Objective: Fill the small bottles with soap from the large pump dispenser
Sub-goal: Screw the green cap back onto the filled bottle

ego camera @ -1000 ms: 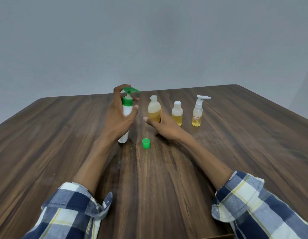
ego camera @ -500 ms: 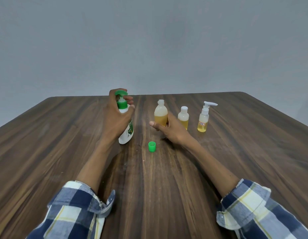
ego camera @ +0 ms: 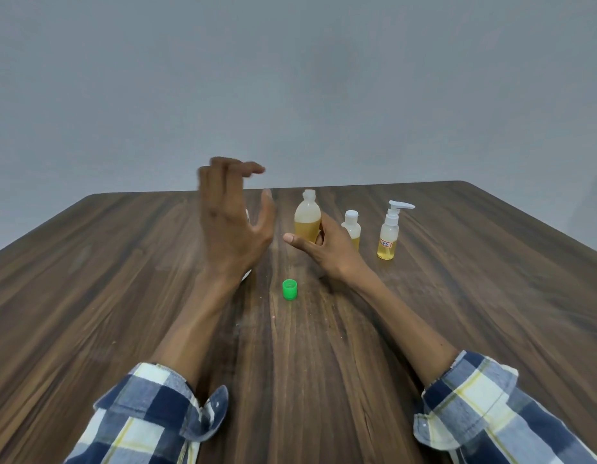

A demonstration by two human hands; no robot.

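Note:
My left hand [ego camera: 232, 226] is lifted above the table with its fingers spread and holds nothing. It hides nearly all of the large white pump dispenser [ego camera: 247, 216]; only thin white slivers show beside my palm and wrist. My right hand [ego camera: 327, 251] cups the lower part of an uncapped small bottle [ego camera: 307, 217], about half full of amber soap and standing upright. Its green cap [ego camera: 289, 289] lies on the table in front, between my two wrists.
A small capped bottle [ego camera: 352, 226] stands just right of my right hand, partly behind it. Further right is a small pump bottle [ego camera: 389, 234] with amber liquid. The wooden table [ego camera: 123, 296] stretches wide on both sides. A grey wall rises behind.
My left hand has let go of the large dispenser's pump and risen with fingers spread. My right hand stays on the uncapped bottle. The view has tilted upward.

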